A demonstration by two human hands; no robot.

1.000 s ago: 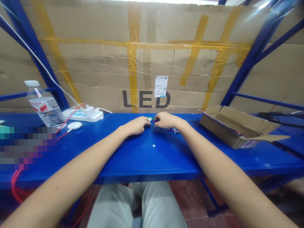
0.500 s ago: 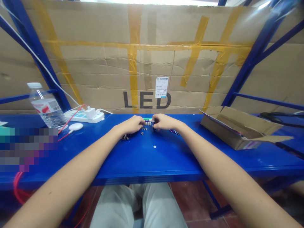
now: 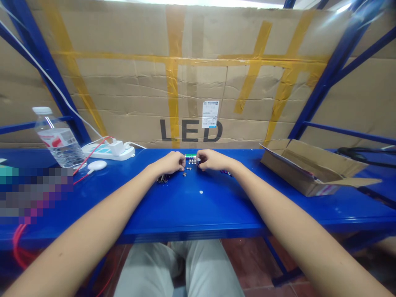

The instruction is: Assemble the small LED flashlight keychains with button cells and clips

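Note:
My right hand [image 3: 210, 160] is closed in a pinch on a small dark cylinder with a silver end, which looks like a battery [image 3: 198, 161]. Close by on the left, my left hand [image 3: 173, 162] has its fingers curled together over the table; whatever is in them is too small to make out. Between the hands sit several small round silver pieces [image 3: 192, 161], in front of a green cylinder [image 3: 190, 156] lying flat. One more silver piece [image 3: 185, 174] lies nearer to me. Dark slim cylinders [image 3: 162, 179] lie partly hidden under my left hand.
An open cardboard box [image 3: 309, 173] stands on the blue table [image 3: 198, 212] at the right. At the left are a water bottle [image 3: 58, 138], a power strip [image 3: 123, 154] and a white round charger [image 3: 97, 165]. A large cardboard sheet [image 3: 139, 95] rises behind.
My left hand has drawn slightly back to the left from the silver pieces. The cylinder in my right hand has tilted, and its silver end now shows.

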